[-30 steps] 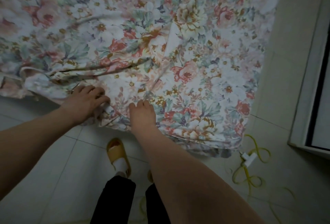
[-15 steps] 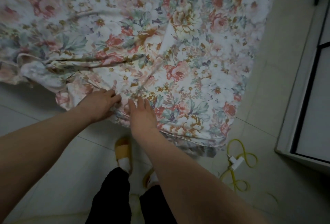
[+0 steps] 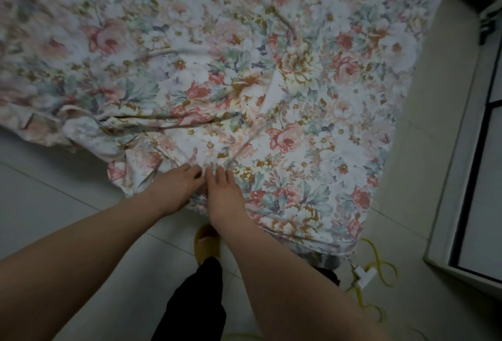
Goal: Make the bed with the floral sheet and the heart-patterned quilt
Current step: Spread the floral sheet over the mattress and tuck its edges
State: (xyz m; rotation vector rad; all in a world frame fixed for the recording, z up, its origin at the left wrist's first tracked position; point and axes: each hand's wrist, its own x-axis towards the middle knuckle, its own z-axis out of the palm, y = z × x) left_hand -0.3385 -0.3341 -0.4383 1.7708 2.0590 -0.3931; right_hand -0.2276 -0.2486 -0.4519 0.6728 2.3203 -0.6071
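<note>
The floral sheet (image 3: 285, 101) lies spread over the bed and fills the upper part of the view, with creases and a bunched, folded-over stretch along its near left edge. My left hand (image 3: 173, 188) and my right hand (image 3: 224, 196) meet side by side at the sheet's near edge. The fingers of both are bent onto the fabric and pinch it where a crease starts. The thumbs are hidden. No heart-patterned quilt is in view.
Pale floor tiles (image 3: 54, 204) run below the bed. My feet in yellow slippers (image 3: 206, 242) stand at the bed's edge. A yellow cable with a white plug (image 3: 364, 278) lies on the floor at the bed's right corner. A window frame (image 3: 461, 204) runs along the right.
My left hand has moved right along the sheet's edge until it meets my right hand. The bunched fabric at the left edge has shifted with it.
</note>
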